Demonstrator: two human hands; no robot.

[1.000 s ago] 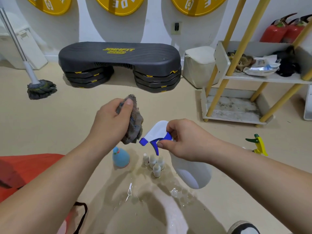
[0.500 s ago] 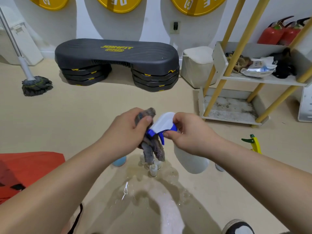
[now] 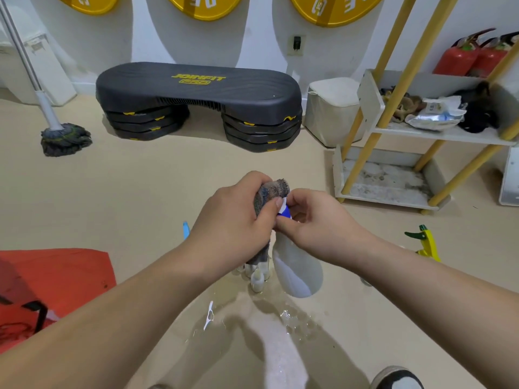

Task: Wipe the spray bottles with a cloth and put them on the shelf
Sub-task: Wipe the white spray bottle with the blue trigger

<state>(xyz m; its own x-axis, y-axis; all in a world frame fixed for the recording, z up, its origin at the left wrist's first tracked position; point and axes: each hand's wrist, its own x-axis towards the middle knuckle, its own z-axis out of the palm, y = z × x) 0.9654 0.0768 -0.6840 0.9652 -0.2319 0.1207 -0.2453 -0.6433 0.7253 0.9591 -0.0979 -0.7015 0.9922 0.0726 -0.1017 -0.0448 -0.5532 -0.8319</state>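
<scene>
Grey, worn cloth (image 3: 271, 192) was bunched in the left hand (image 3: 233, 223), whose fingers were closed tightly around it and pressed it over the blue-and-white trigger head of the white spray bottle (image 3: 297, 270). The right hand (image 3: 317, 228) was curled shut around the bottle's neck, holding the bottle above the floor, with its base hanging over a cluster of small bottles (image 3: 257, 277). A puddle (image 3: 295, 318) lay on the floor just below. The likeliest trouble was a wet neck slipping through the right hand's grip while the cloth twisted at the head; a dropped bottle would probably knock the small bottles over. Squeezing the trigger through the cloth could also spray more liquid. The shelf (image 3: 443, 134) stood well apart to the right, already cluttered, and a yellow spray bottle (image 3: 427, 244) waited on the floor near it.
</scene>
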